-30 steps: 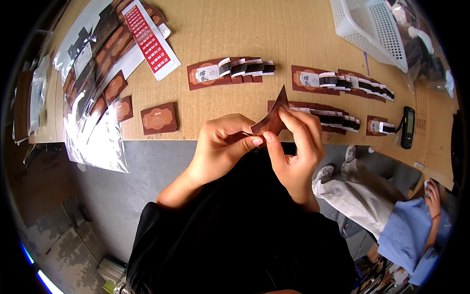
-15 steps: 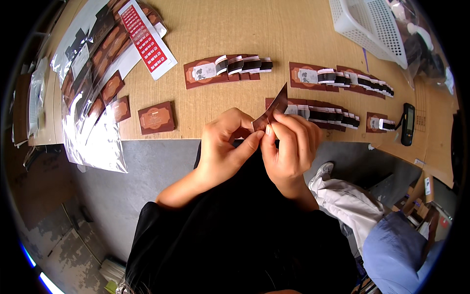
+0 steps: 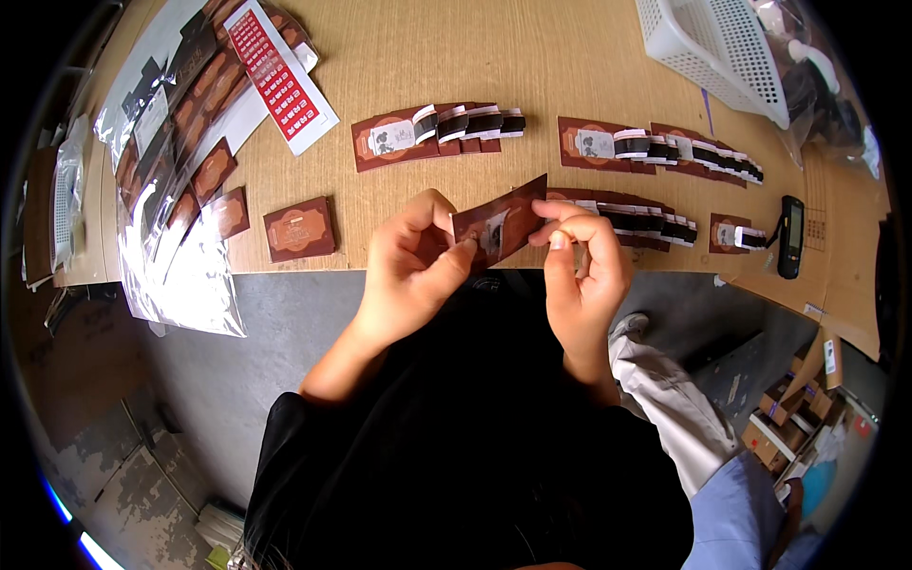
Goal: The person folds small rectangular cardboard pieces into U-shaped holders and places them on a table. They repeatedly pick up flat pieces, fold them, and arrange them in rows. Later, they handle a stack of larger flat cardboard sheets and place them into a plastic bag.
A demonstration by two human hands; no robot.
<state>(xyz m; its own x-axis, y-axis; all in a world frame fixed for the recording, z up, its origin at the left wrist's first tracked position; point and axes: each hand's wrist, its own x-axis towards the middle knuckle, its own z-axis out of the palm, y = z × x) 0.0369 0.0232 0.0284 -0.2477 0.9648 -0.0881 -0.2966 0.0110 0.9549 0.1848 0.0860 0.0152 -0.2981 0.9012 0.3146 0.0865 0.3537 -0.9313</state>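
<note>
My left hand (image 3: 410, 261) pinches the left end of a dark brown printed card (image 3: 503, 228) between thumb and fingers, above the table's front edge. The card is tilted and has a pale, shiny patch in its middle. At its right end, a fingertip of my right hand (image 3: 587, 256) is against or very close to the edge. The right thumb presses toward the fingers; whatever lies between them cannot be made out. Beyond the hands, a row of overlapping brown cards (image 3: 397, 142) with black-and-white strips lies on the table.
Similar rows of cards (image 3: 584, 142) lie at the right, near a black handheld device (image 3: 790, 237). A short stack of brown cards (image 3: 300, 229) sits left. Clear plastic bags (image 3: 185, 275) and a red sticker sheet (image 3: 275, 76) are far left; a white basket (image 3: 717, 57) stands far right. Someone's light trousers (image 3: 674, 404) show beside me.
The card has turned to show more of its face and moved slightly left with my left hand. My right hand has drawn back to the right, toward the card's end.
</note>
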